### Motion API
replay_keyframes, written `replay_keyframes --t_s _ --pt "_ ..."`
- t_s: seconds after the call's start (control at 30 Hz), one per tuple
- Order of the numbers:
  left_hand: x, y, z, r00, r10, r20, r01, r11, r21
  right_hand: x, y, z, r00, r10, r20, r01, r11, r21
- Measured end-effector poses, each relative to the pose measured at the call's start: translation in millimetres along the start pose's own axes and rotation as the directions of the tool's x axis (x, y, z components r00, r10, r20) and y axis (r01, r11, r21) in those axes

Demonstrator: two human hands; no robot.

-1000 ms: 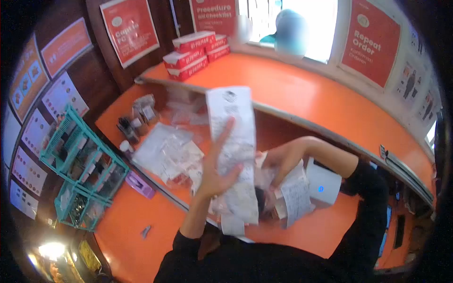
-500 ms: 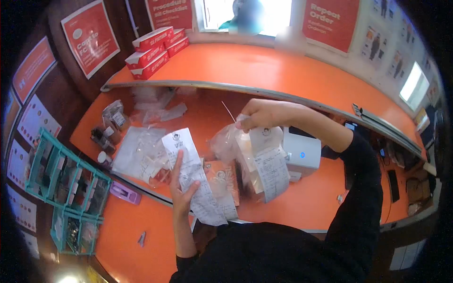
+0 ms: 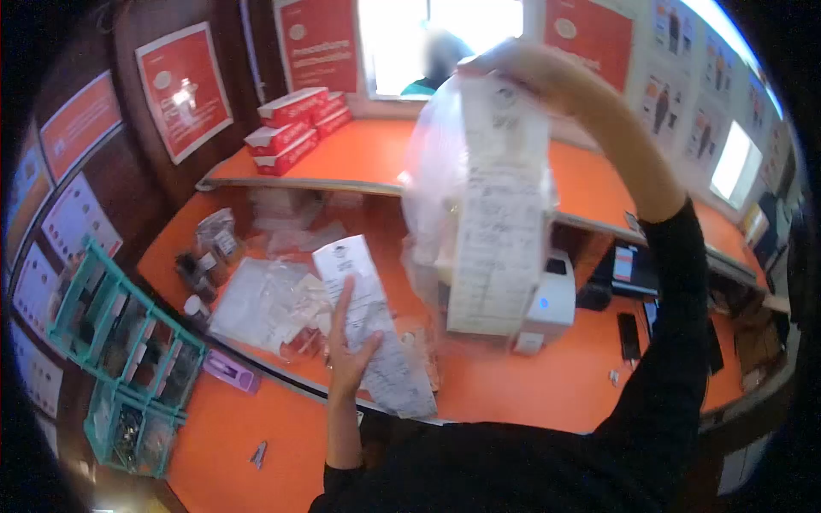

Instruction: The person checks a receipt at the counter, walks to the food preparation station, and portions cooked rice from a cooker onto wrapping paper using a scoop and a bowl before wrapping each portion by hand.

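At far centre-right | my right hand (image 3: 534, 73) pinches bag (image 3: 434, 184), hanging lengthwise below | left hand (image 3: 349, 363), nearer, grips slanted receipt (image 3: 392, 355), thumb and index apart

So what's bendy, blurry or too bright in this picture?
Head view: the orange counter looks bowed and the corners go black; head view: the window glares white; head view: the plastic bag is smeared, and print on the receipt before it is fuzzy.

Read by you: "Procedure", blurred, on the red poster (image 3: 316, 51) left of the window (image 3: 496, 19); receipts (image 3: 498, 218) illegible.
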State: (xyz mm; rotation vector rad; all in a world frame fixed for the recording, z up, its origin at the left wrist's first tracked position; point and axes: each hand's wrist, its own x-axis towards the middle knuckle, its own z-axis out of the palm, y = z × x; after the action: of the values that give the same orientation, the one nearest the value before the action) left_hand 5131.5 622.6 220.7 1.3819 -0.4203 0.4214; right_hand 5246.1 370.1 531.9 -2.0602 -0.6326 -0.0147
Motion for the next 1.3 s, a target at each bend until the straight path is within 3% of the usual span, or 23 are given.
replay_keyframes --t_s 0.03,0.1,0.13,0.17,0.2,0.23,0.27,0.3,0.37,0.47,0.5,0.57,0.6,0.67,0.7,0.73,0.8,0.83,0.97,1.03,1.1,1.23,1.3 --pt "2 14 5 0.995 -0.102 0.013 0.103 0.985 -0.136 13 9 -23 0.947 -0.321 0.02 0.309 0.891 -0.333" --pt "16 6 -3 0.997 0.064 0.041 -0.067 0.994 0.086 31 -23 -54 0.936 -0.345 0.078 0.312 0.703 -0.639" --pt "22 9 -2 0.998 0.06 0.031 -0.062 0.997 0.055 41 -39 -70 0.929 -0.356 0.107 0.307 0.574 -0.759" --pt "26 10 -1 0.998 0.06 0.026 -0.06 0.998 0.02 67 -42 -87 0.917 -0.391 0.072 0.06 -0.042 -0.997" --pt "28 8 -1 0.998 0.039 0.048 -0.037 0.999 -0.039 69 -49 -92 0.822 -0.548 0.154 0.161 -0.037 -0.986" --pt "31 11 3 0.998 0.043 0.04 -0.042 0.998 -0.036 46 -80 -52 0.872 -0.202 -0.446 -0.145 0.764 -0.629" --pt "33 17 9 0.998 0.054 0.023 -0.051 0.991 -0.126 53 -84 -52 0.843 -0.241 -0.481 -0.088 0.82 -0.565" --pt "36 19 12 0.998 0.068 0.009 -0.064 0.974 -0.216 69 -82 -69 0.832 -0.308 -0.462 -0.039 0.798 -0.601" --pt "40 4 5 0.993 0.103 0.053 -0.092 0.979 -0.184 106 -80 -102 0.821 -0.409 -0.399 0.016 0.714 -0.7" --pt "39 -3 1 0.987 0.151 -0.046 -0.156 0.979 -0.132 168 -58 -156 0.822 -0.507 -0.26 0.077 0.55 -0.832" --pt "37 -5 0 0.986 0.163 -0.041 -0.167 0.977 -0.134 193 -46 -179 0.825 -0.551 -0.126 0.115 0.383 -0.917" --pt "32 -11 -3 0.997 0.044 -0.07 -0.061 0.965 -0.255 238 -17 -215 0.752 -0.562 0.344 0.234 -0.261 -0.937" --pt "30 -11 -5 0.997 0.007 -0.076 -0.027 0.965 -0.261 242 -9 -205 0.748 -0.564 0.349 0.233 -0.27 -0.934" --pt "25 -27 -12 0.995 -0.007 -0.1 -0.016 0.975 -0.222 237 7 -163 0.751 -0.661 -0.002 0.369 0.422 -0.828" --pt "24 -33 -16 0.993 -0.034 -0.117 0.013 0.984 -0.179 233 18 -140 0.777 -0.605 -0.175 0.411 0.697 -0.588" --pt "25 -26 -19 0.989 0.038 -0.142 -0.032 0.999 0.039 232 28 -121 0.813 -0.491 -0.312 0.423 0.867 -0.262" --pt "12 -55 -35 0.986 -0.029 -0.165 0.025 0.999 -0.028 254 46 -118 0.855 -0.336 -0.395 0.406 0.907 0.107" --pt "13 -54 -38 0.981 -0.069 -0.183 0.054 0.995 -0.089 270 56 -137 0.808 -0.555 -0.198 0.406 0.768 -0.496" --pt "15 -47 -45 0.95 -0.194 -0.246 0.127 0.956 -0.263 302 97 -133 0.837 -0.389 -0.385 0.312 0.917 -0.247" --pt "18 -48 -44 0.946 -0.202 -0.255 0.111 0.937 -0.331 312 109 -136 0.837 -0.365 -0.407 0.287 0.927 -0.241" --pt "13 -69 -55 0.95 -0.207 -0.235 0.174 0.973 -0.152 321 120 -137 0.844 -0.347 -0.409 0.262 0.932 -0.251" --pt "19 -64 -49 0.937 -0.242 -0.251 0.218 0.969 -0.119 332 138 -137 0.837 -0.336 -0.432 0.205 0.924 -0.322" --pt "27 -46 -38 0.919 -0.311 -0.242 0.242 0.93 -0.278 332 145 -135 0.826 -0.342 -0.447 0.165 0.907 -0.388"
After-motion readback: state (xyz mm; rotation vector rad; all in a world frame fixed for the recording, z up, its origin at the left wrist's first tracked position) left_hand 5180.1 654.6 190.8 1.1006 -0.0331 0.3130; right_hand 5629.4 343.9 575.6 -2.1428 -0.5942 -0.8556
